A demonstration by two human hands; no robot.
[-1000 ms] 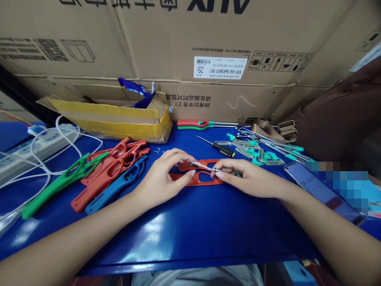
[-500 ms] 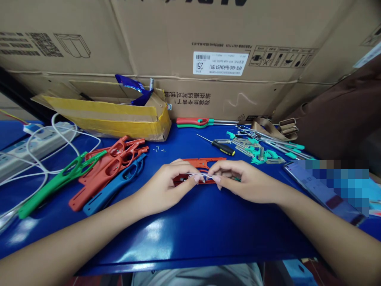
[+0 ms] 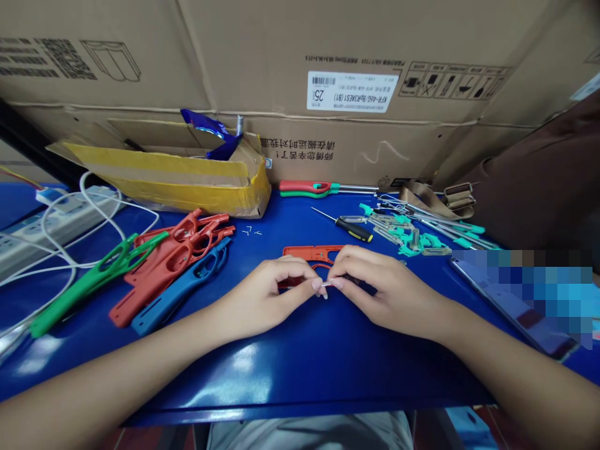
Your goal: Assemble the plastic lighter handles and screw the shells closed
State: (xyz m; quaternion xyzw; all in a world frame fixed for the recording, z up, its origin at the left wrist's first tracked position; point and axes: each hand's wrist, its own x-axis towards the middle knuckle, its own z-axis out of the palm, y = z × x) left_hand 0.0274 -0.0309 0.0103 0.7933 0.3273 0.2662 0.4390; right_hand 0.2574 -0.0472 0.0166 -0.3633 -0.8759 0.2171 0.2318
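Observation:
My left hand (image 3: 265, 297) and my right hand (image 3: 375, 287) meet at the middle of the blue table (image 3: 300, 369). Both pinch a thin white wire-like piece (image 3: 325, 284) between thumb and fingertips, which nearly touch. Just behind the fingers lies a red plastic handle shell (image 3: 312, 253) flat on the table, partly hidden by both hands. The wire piece is mostly covered by my fingers.
A pile of red, blue and green handle shells (image 3: 164, 265) lies to the left. A taped cardboard box (image 3: 178, 178), a power strip with white cables (image 3: 60, 219), a small screwdriver (image 3: 349, 228), several teal-and-metal parts (image 3: 412, 234) and a phone (image 3: 510, 300) surround the hands.
Both hands drew closer to me and together, bringing the white wire piece off the red shell. The pinching fingertips now almost touch, and less of the wire shows.

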